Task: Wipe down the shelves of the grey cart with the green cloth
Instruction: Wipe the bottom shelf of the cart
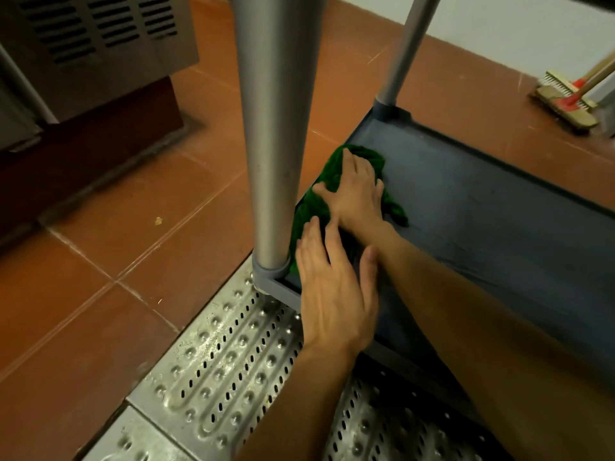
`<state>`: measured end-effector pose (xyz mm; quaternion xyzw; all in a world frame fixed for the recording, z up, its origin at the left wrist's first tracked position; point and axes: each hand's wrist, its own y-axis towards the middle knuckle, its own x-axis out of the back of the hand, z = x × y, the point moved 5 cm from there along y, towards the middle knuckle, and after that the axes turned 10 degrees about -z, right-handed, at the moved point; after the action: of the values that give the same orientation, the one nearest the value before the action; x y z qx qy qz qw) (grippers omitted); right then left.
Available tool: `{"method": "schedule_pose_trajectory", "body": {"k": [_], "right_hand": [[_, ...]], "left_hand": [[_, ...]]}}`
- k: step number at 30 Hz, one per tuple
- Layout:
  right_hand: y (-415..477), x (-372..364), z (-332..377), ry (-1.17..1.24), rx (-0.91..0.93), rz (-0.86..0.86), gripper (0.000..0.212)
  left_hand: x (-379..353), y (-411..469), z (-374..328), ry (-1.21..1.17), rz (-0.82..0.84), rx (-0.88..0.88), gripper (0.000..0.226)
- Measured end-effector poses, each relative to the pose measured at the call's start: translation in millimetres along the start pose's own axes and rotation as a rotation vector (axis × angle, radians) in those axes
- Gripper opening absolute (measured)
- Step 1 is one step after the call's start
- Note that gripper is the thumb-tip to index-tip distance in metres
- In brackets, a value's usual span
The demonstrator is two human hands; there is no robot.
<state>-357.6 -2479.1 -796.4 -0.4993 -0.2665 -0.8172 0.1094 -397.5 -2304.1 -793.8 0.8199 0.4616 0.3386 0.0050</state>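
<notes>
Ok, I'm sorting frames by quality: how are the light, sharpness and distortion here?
Head view: dim, warm light, with the grey shelf darkest near the bottom right. Head view: glints on the perforated floor plate. Head view: the wide lens swells and tilts the near post. Head view: green cloth clear, brush soft.

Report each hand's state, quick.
Left hand: open, fingers straight, touching the green cloth at the corner of the cart shelf.
Right hand: open, pressed flat on the green cloth.
</notes>
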Motion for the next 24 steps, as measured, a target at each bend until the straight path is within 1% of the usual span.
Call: {"method": "schedule_pose_trajectory", "body": {"k": [3, 7, 9, 12, 14, 16, 20, 24], "right_hand": [[22.1, -2.3, -10.0, -0.015, -0.067, 0.001, 0.086], [50.6, -2.7, -23.6, -0.024, -0.177, 0.045, 0.089], [56.9, -2.0, -28.8, -0.043, -0.188, 0.056, 0.089], [58.0, -1.5, -29.1, -0.087, -0.139, 0.058, 0.086], [54.3, -0.9, -27.1, -0.079, -0.107, 0.075, 0.085], [44.1, 0.7, -23.7, -0.047, -0.059, 0.102, 0.085], [8.6, 12.8, -14.9, 0.027, 0.110, 0.149, 0.080], [-32.5, 31.0, -1.5, 0.105, 0.267, 0.271, 0.069]], "left_hand": [[0.0, -1.6, -1.6, 0.045, -0.010, -0.047, 0.079], [-2.7, -2.4, 0.1, 0.070, -0.010, -0.055, 0.075], [-2.9, -3.2, -0.4, 0.065, -0.013, -0.062, 0.074], [-1.0, -4.8, -0.7, 0.034, -0.026, -0.105, 0.074], [0.8, -6.5, -1.5, 0.003, -0.034, -0.136, 0.073], [3.2, -6.6, -1.3, -0.040, -0.043, -0.130, 0.073], [7.0, -5.6, -2.8, -0.137, -0.062, -0.102, 0.073], [8.2, -5.9, -1.4, -0.173, -0.059, -0.106, 0.073]]}}
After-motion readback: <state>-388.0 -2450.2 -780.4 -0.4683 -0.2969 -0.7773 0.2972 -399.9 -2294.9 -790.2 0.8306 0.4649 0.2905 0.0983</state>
